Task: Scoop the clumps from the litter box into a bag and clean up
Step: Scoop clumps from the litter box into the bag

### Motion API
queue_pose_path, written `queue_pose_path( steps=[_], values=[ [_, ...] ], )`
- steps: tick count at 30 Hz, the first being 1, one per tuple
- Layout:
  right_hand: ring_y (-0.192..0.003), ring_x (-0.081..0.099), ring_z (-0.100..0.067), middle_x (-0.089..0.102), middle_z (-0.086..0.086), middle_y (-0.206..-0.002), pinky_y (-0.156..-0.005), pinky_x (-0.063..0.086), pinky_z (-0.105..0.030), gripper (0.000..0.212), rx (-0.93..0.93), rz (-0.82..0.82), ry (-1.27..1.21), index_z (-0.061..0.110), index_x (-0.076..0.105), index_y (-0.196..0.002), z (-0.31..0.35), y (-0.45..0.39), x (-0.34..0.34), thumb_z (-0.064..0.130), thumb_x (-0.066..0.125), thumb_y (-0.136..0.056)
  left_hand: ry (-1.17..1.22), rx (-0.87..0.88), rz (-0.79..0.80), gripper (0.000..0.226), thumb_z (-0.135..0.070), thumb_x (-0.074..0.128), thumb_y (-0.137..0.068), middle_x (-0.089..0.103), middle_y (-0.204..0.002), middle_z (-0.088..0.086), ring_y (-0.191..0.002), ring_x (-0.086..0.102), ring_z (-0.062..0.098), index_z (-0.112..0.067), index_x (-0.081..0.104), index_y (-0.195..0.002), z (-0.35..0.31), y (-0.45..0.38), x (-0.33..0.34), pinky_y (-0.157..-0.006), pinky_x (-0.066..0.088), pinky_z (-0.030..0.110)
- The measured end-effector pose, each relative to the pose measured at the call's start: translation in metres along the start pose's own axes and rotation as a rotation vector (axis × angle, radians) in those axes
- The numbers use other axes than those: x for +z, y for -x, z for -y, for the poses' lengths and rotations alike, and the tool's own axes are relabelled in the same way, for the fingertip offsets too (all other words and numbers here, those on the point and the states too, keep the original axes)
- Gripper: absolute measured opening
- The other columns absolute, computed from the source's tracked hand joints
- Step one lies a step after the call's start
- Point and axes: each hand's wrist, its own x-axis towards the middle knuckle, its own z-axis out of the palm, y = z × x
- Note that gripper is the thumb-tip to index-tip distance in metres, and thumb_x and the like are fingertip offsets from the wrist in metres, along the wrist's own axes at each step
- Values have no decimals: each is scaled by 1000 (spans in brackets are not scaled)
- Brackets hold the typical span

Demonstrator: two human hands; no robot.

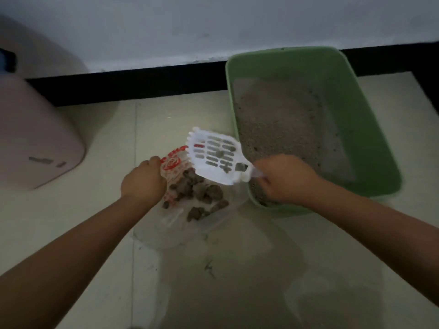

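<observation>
The right hand (283, 179) is curled round the handle of a white slotted scoop (217, 156), held tilted over the bag (190, 205) with a couple of small bits on its slots, while the left hand (142, 181) pinches the bag's rim. The clear bag (red print near the top) lies on the tiled floor (237, 281) with brown clumps (202, 188) inside. Just right of it stands the green litter box (363, 129), holding grey litter (280, 119); a pink bin (35, 129) sits well to the left.

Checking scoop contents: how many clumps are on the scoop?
2: one mid-scoop, one near the handle by the right hand. Others may be hidden.
</observation>
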Motion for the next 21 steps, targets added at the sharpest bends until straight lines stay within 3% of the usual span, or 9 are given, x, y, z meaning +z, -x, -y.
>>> queue_pose_path(
  steps=[1,3,5,8,13,16,19,21],
  values=[
    [-57,57,-26,57,-5,-61,-50,38,-25,11,-73,-101,199,13,55,-66,9,-1,7,12,66,-69,25,8,-9,35,-7,45,-88,56,-116,22,-102,56,38,-2,46,-123,2,-1,-1,-78,45,38],
    [-37,55,-22,56,-4,-43,-43,41,-19,16,-113,-215,329,12,60,-50,26,1,20,14,71,-38,61,20,-31,36,-3,43,-87,57,-114,23,-101,57,38,-1,48,-123,6,-1,-3,-78,45,37],
    [-35,54,-21,55,-2,-39,-43,42,-17,13,-78,-274,320,12,62,-44,32,1,30,23,56,-44,97,18,-41,39,0,42,-87,57,-115,23,-104,56,37,-2,48,-126,9,-1,-4,-80,44,37],
    [-39,56,-20,59,-1,-44,-43,42,-17,37,-63,-368,344,10,68,-52,34,2,34,17,31,-56,138,38,-40,39,1,42,-87,57,-114,22,-103,56,36,-3,48,-125,9,5,-5,-79,44,35],
    [-41,59,-23,65,-7,-54,-40,45,-18,36,-42,-491,237,5,74,-74,11,13,22,11,43,-59,65,88,-81,49,-2,48,-85,49,-126,22,-112,48,38,-2,41,-133,4,13,-8,-87,41,40],
    [-38,56,-23,64,-10,-53,-39,41,-21,32,105,-557,130,0,73,-82,-13,34,11,7,46,-67,40,290,-220,44,-4,48,-79,55,-117,27,-105,53,44,6,54,-121,-5,13,-8,-82,47,45],
    [-57,65,-28,68,-13,-70,-61,43,-31,24,402,-464,263,3,71,-86,-36,61,1,8,52,-72,-33,514,-227,49,-18,35,-66,66,-90,25,-78,65,41,7,66,-93,-27,17,-8,-65,54,44],
    [-91,63,-28,65,-12,-100,-84,37,-35,23,589,-179,303,7,64,-101,-41,77,0,12,53,-82,-80,602,-187,48,-21,34,-65,66,-91,22,-81,65,37,3,67,-90,-44,20,-7,-68,54,41]
  ],
)
